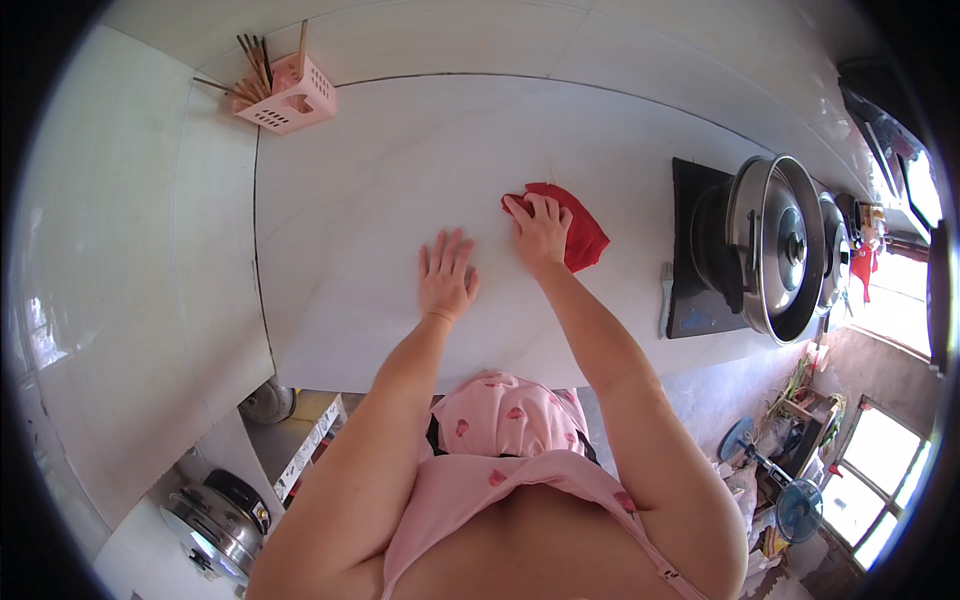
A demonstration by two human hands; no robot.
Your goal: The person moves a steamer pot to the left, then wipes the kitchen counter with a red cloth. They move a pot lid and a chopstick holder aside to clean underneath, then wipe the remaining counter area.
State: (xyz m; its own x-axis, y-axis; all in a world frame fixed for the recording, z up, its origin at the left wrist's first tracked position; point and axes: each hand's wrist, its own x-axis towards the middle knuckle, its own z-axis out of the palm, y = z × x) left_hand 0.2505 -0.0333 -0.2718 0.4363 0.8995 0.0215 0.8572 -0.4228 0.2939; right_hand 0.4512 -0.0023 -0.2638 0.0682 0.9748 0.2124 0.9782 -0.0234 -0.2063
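My right hand [541,231] presses on a red cloth [583,232], with its fingers bent over the cloth's left part. The cloth lies folded or bunched on a pale countertop [360,187]. To the left and a little nearer to my body, my left hand [447,277] rests palm down on the same countertop. Its fingers are apart, and nothing is seen in it.
A pink basket [289,105] with chopsticks and other utensils is at the back left. On the right, a large lidded steel pan [780,247] stands over a black cooktop [697,319], with a brush [665,300] beside it. The counter's front edge runs before my body.
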